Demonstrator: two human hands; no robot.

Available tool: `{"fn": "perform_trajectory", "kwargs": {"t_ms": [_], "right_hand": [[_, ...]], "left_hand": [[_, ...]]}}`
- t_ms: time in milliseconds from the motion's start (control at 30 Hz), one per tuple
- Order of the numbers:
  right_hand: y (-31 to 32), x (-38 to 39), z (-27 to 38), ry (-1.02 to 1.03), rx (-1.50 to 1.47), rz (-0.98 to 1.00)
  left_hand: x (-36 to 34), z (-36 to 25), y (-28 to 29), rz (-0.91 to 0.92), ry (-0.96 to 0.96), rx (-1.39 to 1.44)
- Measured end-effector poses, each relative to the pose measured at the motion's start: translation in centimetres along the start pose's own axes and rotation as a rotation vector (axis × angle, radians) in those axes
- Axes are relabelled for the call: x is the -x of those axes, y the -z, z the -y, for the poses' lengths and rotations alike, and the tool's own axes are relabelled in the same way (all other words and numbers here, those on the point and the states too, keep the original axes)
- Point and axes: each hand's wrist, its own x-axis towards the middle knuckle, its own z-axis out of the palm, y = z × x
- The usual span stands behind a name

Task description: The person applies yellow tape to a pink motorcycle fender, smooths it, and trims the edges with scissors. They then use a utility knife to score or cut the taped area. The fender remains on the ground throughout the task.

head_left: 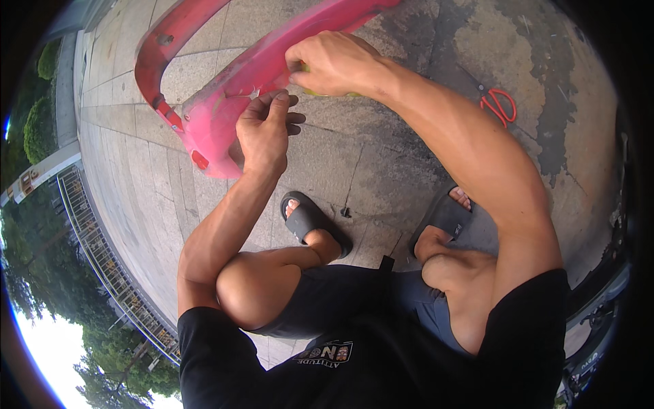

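A pink-red plastic panel (266,65), shaped like a vehicle bumper, lies across the far left, with a long curved arm looping behind it. Along its near edge the surface looks scuffed and ragged. My right hand (334,65) is closed at this edge, around something yellow-green (310,91) that shows only in slivers beneath the fingers. Just left of it and nearer to me is my left hand (264,133), its thumb pressed toward the curled forefinger and the other fingers bent. Whatever that pinch may hold is too small to make out.
Red-handled scissors (501,105) lie on the stained paving (381,150) to the right. My sandalled feet (317,225) stand below my hands, with a small dark bit (346,213) between them. A railing (109,262) runs along the left, and part of a vehicle (599,320) shows at lower right.
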Motion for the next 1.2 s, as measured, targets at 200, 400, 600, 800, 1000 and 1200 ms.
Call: {"fn": "perform_trajectory", "kwargs": {"t_ms": [200, 400, 600, 800, 1000, 1200], "right_hand": [[-0.5, -0.6, 0.4, -0.009, 0.022, -0.02], [-0.8, -0.3, 0.8, -0.03, 0.005, -0.031], [0.3, -0.2, 0.7, -0.052, -0.055, -0.02], [1.1, 0.0, 0.6, -0.091, -0.062, 0.043], [1.0, 0.1, 0.5, -0.055, -0.08, 0.057], [0.8, 0.4, 0.4, 0.008, -0.065, -0.001]], "left_hand": [[0.0, 0.0, 0.5, -0.007, -0.03, 0.01], [-0.4, 0.2, 0.8, -0.009, -0.118, -0.027], [-0.2, -2.8, 2.8, -0.074, -0.448, -0.433], [-0.2, -5.2, 4.3, -0.116, -0.984, -0.768], [-0.6, -6.9, 4.1, -0.165, -1.145, -0.86], [-1.7, -9.0, 4.5, -0.038, -1.188, -1.131]]}}
